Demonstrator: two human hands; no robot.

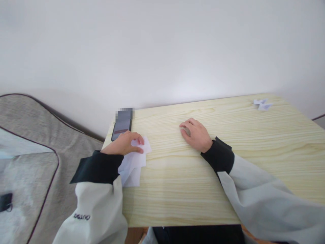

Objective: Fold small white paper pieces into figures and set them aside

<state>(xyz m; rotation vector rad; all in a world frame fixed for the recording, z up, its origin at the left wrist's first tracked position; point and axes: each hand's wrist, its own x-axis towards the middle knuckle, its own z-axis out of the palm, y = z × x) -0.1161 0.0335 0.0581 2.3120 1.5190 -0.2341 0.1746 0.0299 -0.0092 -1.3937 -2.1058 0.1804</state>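
Observation:
My left hand (127,142) hovers over or rests on several white paper sheets (133,176) at the table's left side. Its thumb and fingers are curved and apart, with white paper visible in the gap between them. I cannot tell whether the fingertips touch the top sheet. Near the table's middle, my right hand (196,134) lies with fingers bent and the thumb apart from them. Nothing shows in its grasp; a shaded patch of tabletop appears between thumb and forefinger.
A dark phone (122,124) lies just beyond my left hand. Two small folded white papers (264,106) sit at the far right of the wood-grain table (172,193). A white wall (162,51) rises behind it. To the left stands a grey sofa (68,162) with dark piping.

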